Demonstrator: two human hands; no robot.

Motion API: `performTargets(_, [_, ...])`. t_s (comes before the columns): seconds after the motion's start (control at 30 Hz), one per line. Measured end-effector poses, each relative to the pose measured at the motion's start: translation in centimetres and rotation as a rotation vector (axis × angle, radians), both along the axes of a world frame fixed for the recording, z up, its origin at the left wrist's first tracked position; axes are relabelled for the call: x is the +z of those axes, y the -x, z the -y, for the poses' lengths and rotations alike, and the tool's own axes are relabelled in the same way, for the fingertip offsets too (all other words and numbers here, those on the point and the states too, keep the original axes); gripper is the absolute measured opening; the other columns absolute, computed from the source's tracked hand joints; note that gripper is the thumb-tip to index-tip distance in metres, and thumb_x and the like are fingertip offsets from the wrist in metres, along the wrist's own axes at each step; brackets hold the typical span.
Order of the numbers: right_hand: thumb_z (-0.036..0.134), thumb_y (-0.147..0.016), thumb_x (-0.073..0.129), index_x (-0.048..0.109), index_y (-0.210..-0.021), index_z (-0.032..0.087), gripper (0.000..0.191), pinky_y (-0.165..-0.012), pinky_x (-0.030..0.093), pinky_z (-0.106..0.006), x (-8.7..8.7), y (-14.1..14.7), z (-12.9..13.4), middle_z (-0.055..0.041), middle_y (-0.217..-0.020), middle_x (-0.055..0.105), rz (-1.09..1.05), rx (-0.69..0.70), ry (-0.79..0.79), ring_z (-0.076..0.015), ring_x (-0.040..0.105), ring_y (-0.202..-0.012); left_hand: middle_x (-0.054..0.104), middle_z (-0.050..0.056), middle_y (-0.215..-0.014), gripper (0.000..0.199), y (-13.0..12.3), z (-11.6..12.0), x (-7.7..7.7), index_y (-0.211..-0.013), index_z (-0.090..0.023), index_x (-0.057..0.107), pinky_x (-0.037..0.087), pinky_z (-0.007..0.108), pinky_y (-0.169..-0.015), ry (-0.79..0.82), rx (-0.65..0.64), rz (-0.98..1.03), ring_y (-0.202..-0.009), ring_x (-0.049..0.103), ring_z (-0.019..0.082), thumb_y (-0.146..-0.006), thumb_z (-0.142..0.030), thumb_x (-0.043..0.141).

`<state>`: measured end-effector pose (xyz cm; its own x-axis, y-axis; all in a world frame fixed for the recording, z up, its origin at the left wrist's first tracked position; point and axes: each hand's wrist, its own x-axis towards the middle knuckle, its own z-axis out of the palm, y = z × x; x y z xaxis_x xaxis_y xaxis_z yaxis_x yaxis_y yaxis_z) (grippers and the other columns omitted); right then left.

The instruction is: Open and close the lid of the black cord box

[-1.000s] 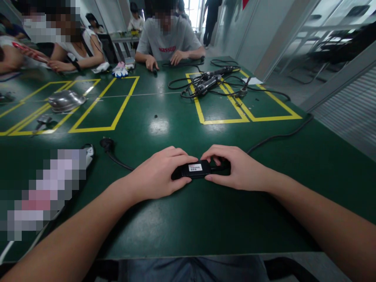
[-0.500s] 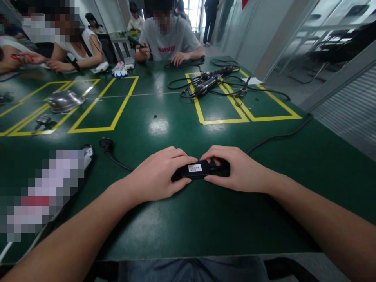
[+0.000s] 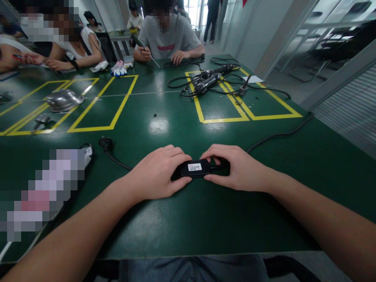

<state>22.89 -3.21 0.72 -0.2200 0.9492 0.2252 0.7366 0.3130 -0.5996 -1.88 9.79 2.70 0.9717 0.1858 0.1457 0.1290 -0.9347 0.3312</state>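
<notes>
A small black cord box (image 3: 195, 167) with a white printed label lies flat on the table before me, label up. My left hand (image 3: 161, 172) curls round its left end, thumb and fingers on opposite edges. At its right end my right hand (image 3: 235, 168) pinches the box between thumb and fingertips; the palm arches over the cord. From under my left hand a black power cord runs to a plug (image 3: 105, 144) lying on the table. Beyond my right hand a black cable (image 3: 279, 136) leads off toward the right table edge.
On the green table (image 3: 176, 227), a pixelated long object (image 3: 47, 192) lies at left. Farther off are a metal bowl-like part (image 3: 64, 100), black cylindrical tools with tangled cables (image 3: 207, 84) and gloves (image 3: 119, 69). Across sits a person (image 3: 170, 39) holding a screwdriver-like tool.
My left thumb and fingers have shifted slightly left on the cord box; my right hand stays about where it was. The person across has moved the thin tool.
</notes>
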Motion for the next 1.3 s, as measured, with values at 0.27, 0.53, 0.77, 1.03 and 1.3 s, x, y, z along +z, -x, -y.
performTargets(0.27, [0.024,-0.087,0.085,0.075,-0.112,0.021,0.027,-0.069,0.047,-0.03,0.01,-0.03,-0.01,-0.002,-0.093,0.072,-0.001,0.005,-0.006,-0.0181,0.063,-0.077,0.079,0.009,-0.112,0.028,-0.08,-0.04,0.06,-0.121,-0.017,0.075,0.058,0.041,-0.091,-0.011,0.018,-0.004,-0.103,0.072,0.028,-0.099,-0.034,0.078])
performTargets(0.53, [0.026,-0.087,0.085,0.076,-0.11,0.022,0.024,-0.069,0.048,-0.031,0.03,-0.05,0.02,-0.0023,-0.092,0.073,-0.017,0.001,-0.001,-0.0185,0.063,-0.077,0.079,0.009,-0.112,0.027,0.0,-0.01,0.09,-0.121,-0.019,0.075,0.059,0.04,-0.09,-0.003,0.029,-0.018,-0.103,0.073,0.027,-0.1,-0.035,0.078])
performTargets(0.77, [0.026,-0.088,0.084,0.077,-0.11,0.02,0.023,-0.069,0.047,-0.03,0.03,-0.09,0.01,-0.0023,-0.092,0.072,-0.006,0.002,-0.004,-0.0181,0.063,-0.077,0.078,0.01,-0.114,0.028,0.0,-0.08,0.03,-0.122,-0.017,0.075,0.06,0.041,-0.091,0.013,0.03,-0.024,-0.105,0.073,0.028,-0.1,-0.034,0.078])
performTargets(1.03, [0.024,-0.087,0.085,0.076,-0.109,0.02,0.025,-0.068,0.046,-0.03,0.07,0.12,0.06,-0.0017,-0.09,0.072,-0.012,-0.007,0.011,-0.0182,0.063,-0.076,0.077,0.01,-0.114,0.03,0.07,-0.07,-0.05,-0.123,-0.017,0.074,0.06,0.042,-0.092,0.03,0.03,-0.024,-0.106,0.073,0.029,-0.099,-0.033,0.08])
performTargets(1.3, [0.025,-0.089,0.083,0.074,-0.11,0.021,0.023,-0.069,0.047,-0.031,-0.09,-0.05,0.06,-0.0015,-0.091,0.07,-0.009,0.01,-0.011,-0.0181,0.062,-0.077,0.077,0.01,-0.115,0.027,0.04,-0.15,-0.06,-0.122,-0.017,0.073,0.059,0.042,-0.092,0.052,0.027,-0.024,-0.106,0.072,0.029,-0.101,-0.034,0.077])
